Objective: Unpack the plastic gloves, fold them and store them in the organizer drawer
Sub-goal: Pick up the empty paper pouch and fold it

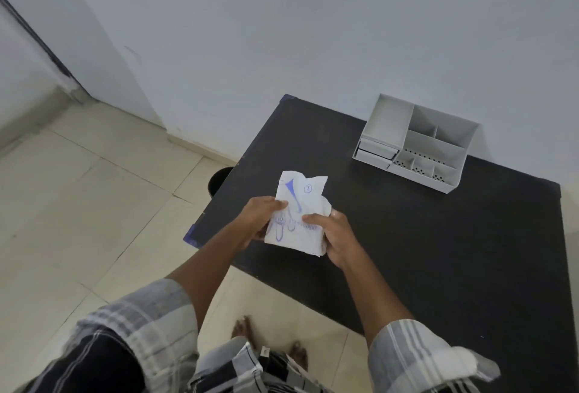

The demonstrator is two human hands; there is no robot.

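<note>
Gloves were not out yet, as far as I could see: what I had was the glove packet [297,217], white with blue print, held in the air above the near left part of the tabletop [407,251]. Its top edge looked torn and ragged, so I judged the unpacking barely begun, with folding and storing all left to do.

On the left, my left hand [258,217] had its fingers [279,204] closed on the packet's left edge. Just across, my right hand [336,240] pinched the right edge, thumb on the printed face.

Below the packet the tabletop's left edge ran close, with open floor [78,220] and a dark bin [219,180] beyond it. Further right lay bare dark surface, plenty for folding. The organizer [416,145] stood well apart at the far right by the wall, its small drawers [376,149] apparently shut.
</note>
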